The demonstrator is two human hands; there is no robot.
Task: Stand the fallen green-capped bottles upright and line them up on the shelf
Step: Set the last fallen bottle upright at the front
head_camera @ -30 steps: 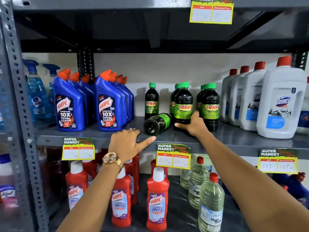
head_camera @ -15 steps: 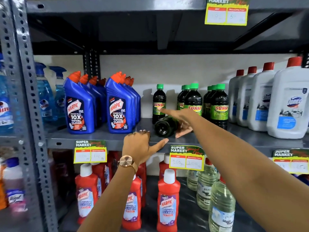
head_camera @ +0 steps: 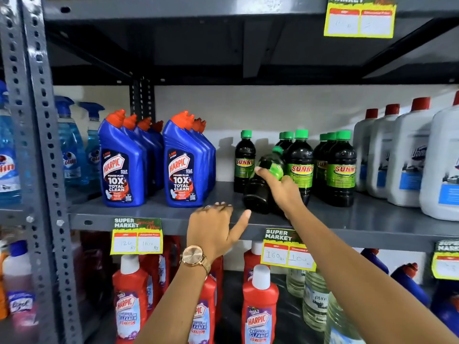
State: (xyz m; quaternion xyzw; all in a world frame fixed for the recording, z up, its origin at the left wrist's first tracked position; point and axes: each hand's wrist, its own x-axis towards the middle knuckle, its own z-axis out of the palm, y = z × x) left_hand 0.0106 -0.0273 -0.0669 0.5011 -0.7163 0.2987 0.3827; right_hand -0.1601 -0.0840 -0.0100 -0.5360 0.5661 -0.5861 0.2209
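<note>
A dark green-capped bottle (head_camera: 259,192) is tilted, base toward me and cap raised toward the back, on the grey middle shelf (head_camera: 372,219). My right hand (head_camera: 283,188) is closed around its labelled middle. Behind and beside it, several upright green-capped bottles stand: one alone at the left (head_camera: 244,161), a group in the middle (head_camera: 299,165) and a group at the right (head_camera: 341,170). My left hand (head_camera: 213,229) rests at the shelf's front edge, holding nothing, with the thumb stretched toward the tilted bottle's base.
Blue toilet-cleaner bottles (head_camera: 121,165) stand left of the dark bottles, white jugs with red caps (head_camera: 407,155) to their right. Price tags (head_camera: 285,249) hang on the shelf edge. Red cleaner bottles (head_camera: 258,306) and clear bottles fill the shelf below. A perforated upright (head_camera: 39,170) stands at the left.
My right hand went from the standing bottles to the fallen one, gripped it and raised its cap end off the shelf. The left hand stayed at the shelf edge.
</note>
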